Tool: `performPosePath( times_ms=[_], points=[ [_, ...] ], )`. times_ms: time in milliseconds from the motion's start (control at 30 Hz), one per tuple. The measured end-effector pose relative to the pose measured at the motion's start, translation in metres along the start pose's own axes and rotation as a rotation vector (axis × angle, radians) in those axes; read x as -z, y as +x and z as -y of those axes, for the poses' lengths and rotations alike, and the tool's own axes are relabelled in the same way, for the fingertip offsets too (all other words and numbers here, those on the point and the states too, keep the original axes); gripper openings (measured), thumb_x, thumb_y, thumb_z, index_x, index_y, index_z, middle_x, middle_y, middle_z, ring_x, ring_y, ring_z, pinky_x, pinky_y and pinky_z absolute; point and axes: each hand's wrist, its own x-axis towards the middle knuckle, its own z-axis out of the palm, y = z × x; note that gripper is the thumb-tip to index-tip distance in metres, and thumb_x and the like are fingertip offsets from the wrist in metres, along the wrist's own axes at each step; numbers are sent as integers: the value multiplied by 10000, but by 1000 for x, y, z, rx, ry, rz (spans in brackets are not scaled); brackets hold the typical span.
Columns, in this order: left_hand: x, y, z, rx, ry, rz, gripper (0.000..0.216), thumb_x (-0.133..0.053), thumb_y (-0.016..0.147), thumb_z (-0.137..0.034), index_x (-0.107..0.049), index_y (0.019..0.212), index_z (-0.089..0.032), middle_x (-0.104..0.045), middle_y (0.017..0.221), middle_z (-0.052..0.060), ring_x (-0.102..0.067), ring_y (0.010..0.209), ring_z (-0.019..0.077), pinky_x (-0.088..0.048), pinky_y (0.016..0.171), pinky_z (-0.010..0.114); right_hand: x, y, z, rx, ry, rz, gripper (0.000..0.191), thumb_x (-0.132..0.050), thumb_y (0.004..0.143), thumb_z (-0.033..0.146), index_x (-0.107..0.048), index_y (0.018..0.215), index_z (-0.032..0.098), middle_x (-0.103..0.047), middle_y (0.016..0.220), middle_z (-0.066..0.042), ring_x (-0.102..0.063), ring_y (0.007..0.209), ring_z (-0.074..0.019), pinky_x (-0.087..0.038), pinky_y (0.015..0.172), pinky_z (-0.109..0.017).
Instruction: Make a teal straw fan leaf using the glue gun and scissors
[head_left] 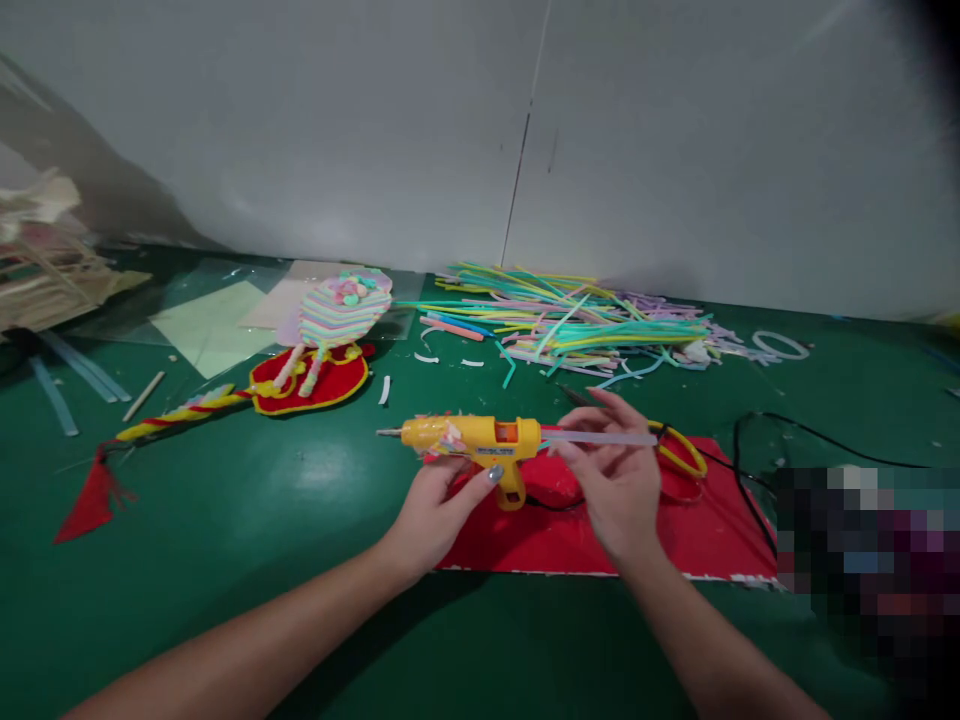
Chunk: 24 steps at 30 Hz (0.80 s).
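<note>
The left hand (431,515) grips one yellow glue gun (465,437), thumb on the near side, with the nozzle toward the left. The right hand (619,490), fingers curled, pinches one glue stick (600,438) that lies right of the gun. The stick's long axis runs left to right, nearly in line with the barrel; its left end meets the gun's back, though how deep it sits cannot be told. The right hand is nearer the stick's free end.

Beneath the hands lies one red board (525,545), with one yellow-handled tool (686,452) by the right hand. A black cord (750,430) loops to the right. Farther left, one striped round piece (345,315) overlaps one yellow-edged red piece (330,402), with one red tassel (86,505) nearer. On the far side, pipe cleaners (570,325) lie heaped, too tangled to count.
</note>
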Motion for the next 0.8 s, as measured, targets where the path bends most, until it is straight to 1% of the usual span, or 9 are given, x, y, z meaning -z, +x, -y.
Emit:
performPosePath(
  times_ms=[67,133,200,267,367,467,567,700,800],
  points=[
    [0,-1,-1,57,-1,17,361,-494,870,-454,-689,961,-164,-721,993,72,-650,963,238,-492,907,359,10,7,3,93,-66,17,242,-727,722,184,-659,945,248,-649,776,3,-634,717,-147,-544,653,-276],
    [-1,-2,-2,77,-27,32,354,-507,857,-445,-684,959,-157,-717,991,78,-642,983,242,-482,917,356,15,11,5,117,-66,87,123,-716,726,150,-694,809,238,-653,732,7,-626,658,-136,-537,618,-272],
    [-1,-2,-2,100,-47,40,340,-517,840,-437,-674,937,-151,-716,956,81,-645,959,238,-491,899,352,15,11,6,52,21,149,121,-695,746,146,-709,814,246,-660,744,9,-619,590,-122,-531,548,-262],
    [-2,-1,-2,129,-43,45,327,-523,821,-442,-658,868,-148,-711,883,81,-652,888,229,-507,863,351,10,8,7,-28,132,167,115,-686,754,153,-713,816,245,-667,751,10,-619,537,-116,-527,485,-254],
    [-3,-1,1,140,6,40,326,-511,812,-456,-608,728,-157,-680,754,64,-638,772,209,-524,798,350,0,3,7,-92,236,85,62,-701,737,164,-699,761,222,-674,688,10,-639,518,-138,-540,448,-262],
    [-3,-1,3,120,66,31,327,-498,816,-444,-569,662,-164,-648,683,47,-620,726,197,-526,750,337,-8,-3,7,-178,262,-19,46,-710,739,192,-675,764,210,-672,626,13,-645,515,-150,-556,468,-277],
    [-2,-2,4,97,81,36,309,-494,821,-425,-592,701,-158,-660,709,49,-615,706,188,-524,740,332,-11,-6,6,-240,270,-71,88,-727,730,230,-644,743,204,-663,601,19,-634,502,-143,-557,495,-282],
    [-1,-1,1,66,90,49,304,-492,829,-412,-639,764,-154,-693,750,52,-636,718,198,-531,739,336,-11,-7,2,-296,282,-69,156,-738,715,282,-602,722,204,-647,590,26,-614,480,-140,-543,484,-286],
    [-1,-1,0,28,75,33,290,-503,839,-393,-680,832,-164,-724,841,57,-664,831,221,-525,810,351,-10,-6,-2,-329,250,-78,199,-721,723,344,-578,733,206,-655,624,18,-616,500,-144,-538,492,-291]
  ],
)
